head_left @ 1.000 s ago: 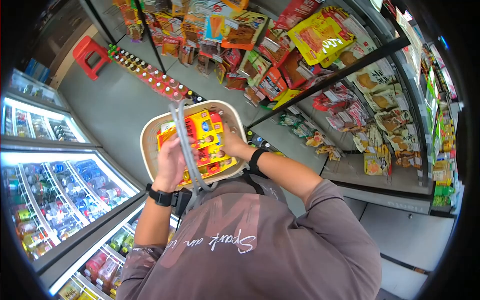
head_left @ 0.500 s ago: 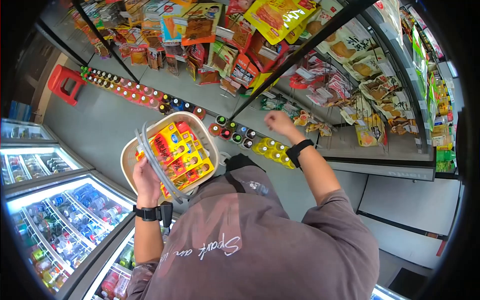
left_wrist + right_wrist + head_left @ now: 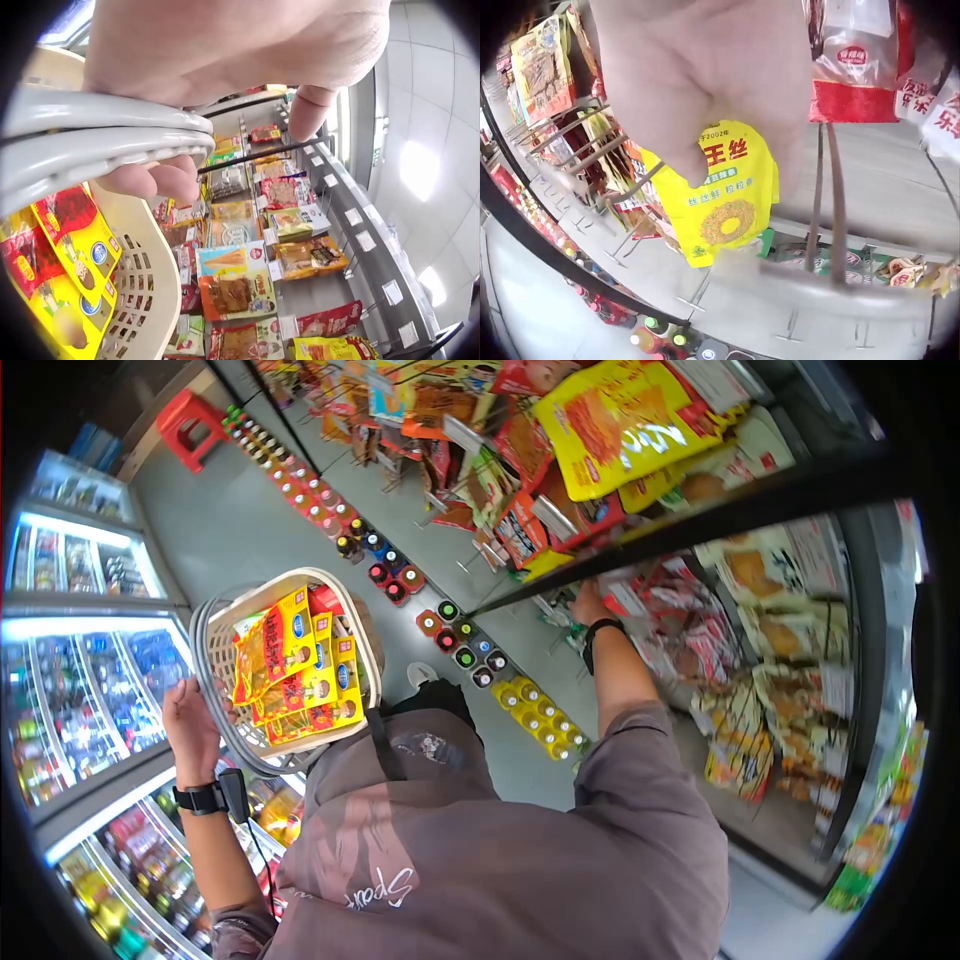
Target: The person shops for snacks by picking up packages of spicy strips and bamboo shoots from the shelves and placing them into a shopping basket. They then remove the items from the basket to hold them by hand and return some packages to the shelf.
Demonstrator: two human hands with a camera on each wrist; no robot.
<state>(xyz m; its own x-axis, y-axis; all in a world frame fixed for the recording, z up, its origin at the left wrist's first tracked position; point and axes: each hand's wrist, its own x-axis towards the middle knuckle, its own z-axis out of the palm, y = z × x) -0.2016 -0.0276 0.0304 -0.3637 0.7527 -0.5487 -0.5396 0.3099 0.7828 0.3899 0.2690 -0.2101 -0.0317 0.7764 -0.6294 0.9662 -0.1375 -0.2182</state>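
Note:
The left hand [image 3: 190,722] grips the grey handles [image 3: 112,144] of a cream plastic basket [image 3: 366,645]. In the left wrist view, its fingers curl beneath both handles, with the thumb apart from them. Several yellow and red snack packets [image 3: 305,678] lie in the basket. Among hanging snacks on the rack, the right hand [image 3: 592,605] is partly hidden in the head view. Close up in the right wrist view, that hand pinches the top of a yellow snack packet [image 3: 731,214] with a ring-shaped picture, the thumb across its front.
Metal hooks [image 3: 592,159] stick out near the right hand. A black rack post [image 3: 640,525] crosses above the right forearm. Rows of bottles [image 3: 540,717] stand on the floor along the rack. Lit drink coolers [image 3: 90,710] line the left; a red stool [image 3: 190,428] stands farther off.
The right hand has left the packets in the basket and moved right into the rack, where it now holds a yellow packet. The basket has shifted left with the left hand, its handles tipped leftward.

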